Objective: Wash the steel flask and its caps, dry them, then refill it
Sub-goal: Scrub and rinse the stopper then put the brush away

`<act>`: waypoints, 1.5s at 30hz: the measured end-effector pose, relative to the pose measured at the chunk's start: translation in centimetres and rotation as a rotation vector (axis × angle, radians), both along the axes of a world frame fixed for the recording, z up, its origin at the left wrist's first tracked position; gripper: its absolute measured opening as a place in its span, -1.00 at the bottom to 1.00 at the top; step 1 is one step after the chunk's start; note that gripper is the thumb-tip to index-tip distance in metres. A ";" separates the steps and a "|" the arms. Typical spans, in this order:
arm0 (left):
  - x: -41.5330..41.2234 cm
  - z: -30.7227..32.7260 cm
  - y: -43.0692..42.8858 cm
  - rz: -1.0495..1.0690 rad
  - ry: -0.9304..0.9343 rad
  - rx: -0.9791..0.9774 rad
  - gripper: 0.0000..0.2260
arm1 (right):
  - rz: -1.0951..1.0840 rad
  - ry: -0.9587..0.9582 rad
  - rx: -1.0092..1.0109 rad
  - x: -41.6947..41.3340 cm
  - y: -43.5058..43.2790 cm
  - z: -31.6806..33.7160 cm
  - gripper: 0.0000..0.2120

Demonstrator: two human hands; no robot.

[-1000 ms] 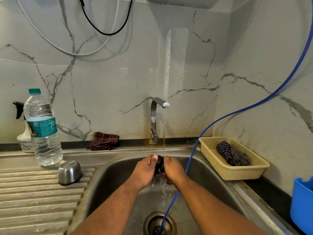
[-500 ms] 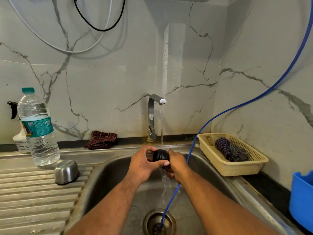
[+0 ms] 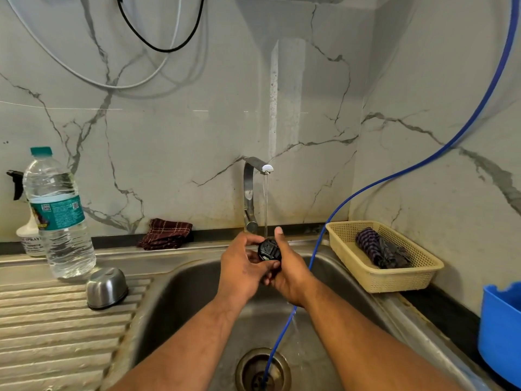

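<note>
Left hand (image 3: 242, 266) and right hand (image 3: 291, 273) together grip the black cap (image 3: 269, 249), holding it over the sink (image 3: 174, 306) directly under the thin stream (image 3: 265, 204) from the tap (image 3: 249, 193). The left fingers curl round its near and left side. The right hand clasps it from the right with one digit raised beside the water. Assessment: the step in hand is rinsing this cap. To do it well, the cap should be turned under the stream so that water reaches the grooves on its top and any thread or seal beneath, with a thumb rubbed across each face. The flow is slight, so each face probably needs its own time under the water. The grip should be kept firm, since a wet cap could slip toward the drain (image 3: 263, 371), where the blue hose (image 3: 366, 187) enters. The steel cap (image 3: 106, 287) sits mouth-down on the draining board (image 3: 42, 320), just beside the water bottle (image 3: 59, 218). Not observable: the flask body is nowhere in view. The cap's underside is covered by the palms, and whether any soap is on it cannot be told. The steel cap's interior is hidden, and a spray bottle (image 3: 28, 235) stands largely behind the water bottle. The blue tub (image 3: 501, 331) is cut off at the right edge.
</note>
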State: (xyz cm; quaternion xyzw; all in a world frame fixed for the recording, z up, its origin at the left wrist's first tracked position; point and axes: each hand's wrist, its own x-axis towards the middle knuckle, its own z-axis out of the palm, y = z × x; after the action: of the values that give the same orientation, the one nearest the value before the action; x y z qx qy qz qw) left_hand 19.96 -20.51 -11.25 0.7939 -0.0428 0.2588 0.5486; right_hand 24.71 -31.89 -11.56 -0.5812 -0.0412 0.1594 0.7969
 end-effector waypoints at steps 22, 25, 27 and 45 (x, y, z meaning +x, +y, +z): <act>0.4 0.0 1.7 -0.115 0.061 0.002 -0.76 | -0.012 -0.235 -0.337 -0.4 -0.3 -0.1 -0.24; 0.5 0.2 1.9 -0.207 -0.007 0.120 -0.63 | 0.009 -0.162 -0.342 -0.5 -0.8 0.3 -0.19; 0.7 0.2 1.9 -0.245 0.020 0.102 -0.66 | 0.034 -0.122 -0.346 -0.5 -1.1 0.2 -0.14; 1.4 0.3 1.6 0.055 -0.079 0.480 -0.75 | -0.204 -0.057 -0.322 1.1 -0.6 -0.5 -0.34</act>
State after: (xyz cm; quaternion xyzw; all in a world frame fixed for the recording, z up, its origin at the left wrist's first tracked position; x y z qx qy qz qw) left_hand 21.32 -18.89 -10.96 0.8916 -0.1031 0.2870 0.3349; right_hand 25.83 -32.51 -12.08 -0.7068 0.0217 0.0657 0.7041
